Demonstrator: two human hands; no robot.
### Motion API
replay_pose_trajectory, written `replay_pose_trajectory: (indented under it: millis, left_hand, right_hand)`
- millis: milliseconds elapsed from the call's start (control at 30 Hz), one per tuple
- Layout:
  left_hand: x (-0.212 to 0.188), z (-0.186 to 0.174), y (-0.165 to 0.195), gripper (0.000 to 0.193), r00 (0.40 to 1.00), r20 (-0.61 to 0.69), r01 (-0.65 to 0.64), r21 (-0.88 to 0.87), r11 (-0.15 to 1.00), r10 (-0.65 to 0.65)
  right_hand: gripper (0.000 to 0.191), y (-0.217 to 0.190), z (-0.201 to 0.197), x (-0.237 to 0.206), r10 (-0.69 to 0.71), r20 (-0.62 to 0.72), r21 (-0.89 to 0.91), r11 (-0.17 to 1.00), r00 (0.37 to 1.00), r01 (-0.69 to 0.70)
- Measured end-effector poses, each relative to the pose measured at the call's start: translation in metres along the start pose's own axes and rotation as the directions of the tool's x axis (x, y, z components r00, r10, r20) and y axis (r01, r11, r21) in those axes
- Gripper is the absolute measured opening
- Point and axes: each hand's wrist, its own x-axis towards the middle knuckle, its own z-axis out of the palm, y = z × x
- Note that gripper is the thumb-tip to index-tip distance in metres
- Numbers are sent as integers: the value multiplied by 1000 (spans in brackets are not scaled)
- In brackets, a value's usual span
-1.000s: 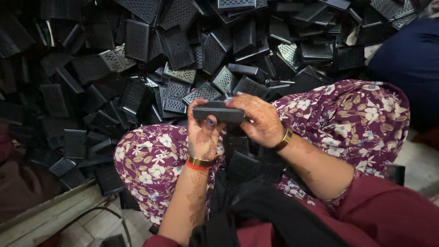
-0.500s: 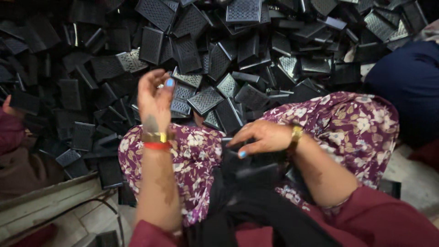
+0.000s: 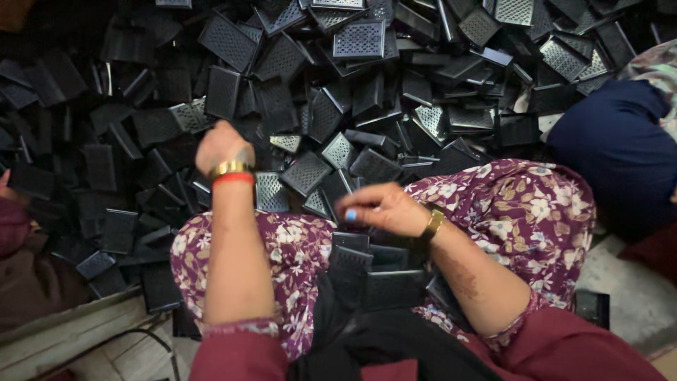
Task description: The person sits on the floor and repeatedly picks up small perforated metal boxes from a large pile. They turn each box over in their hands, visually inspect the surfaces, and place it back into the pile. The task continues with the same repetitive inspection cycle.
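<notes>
1. Black perforated panels lie stacked in the person's lap, between the knees of the floral purple trousers; the right hand rests on the top of this stack, fingers curled down onto it, though whether it grips a piece or only touches it cannot be told.
2. A second ago both hands held one panel together above the lap. Now that panel is out of the hands, apparently added to the lap stack, so one piece looks finished.
3. Since then the left hand has swung out and up over the heap, wrist bangles showing; it is seen from behind, loosely closed, and nothing can be seen in it.
4. Beyond the knees a big heap of loose panels covers the floor, some grille side up, some tilted on edge.
5. At the right edge sits another person in dark blue cloth; pale concrete floor shows beneath.
</notes>
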Motion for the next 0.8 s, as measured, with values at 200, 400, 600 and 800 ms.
replay_pose_trajectory:
  millis: [200,400,600,800]
  left_hand:
    - [-101,-41,42,26,840,-148,-464,-694,551,521]
    - [-65,-40,34,23,913,-59,-336,-670,662,403]
    - [-3,16,-10,43,833,552,-81,53,995,38]
    - [-1,57,10,40,874,487,-40,80,996,-5]
  right_hand:
    - [103,6,2,14,-262,-219,455,825,940,336]
    - [74,12,1,19,43,-170,909,393,984,140]
    - [50,25,-6,29,140,-253,921,338,957,194]
    - [51,23,-3,20,201,-232,928,340,952,154]
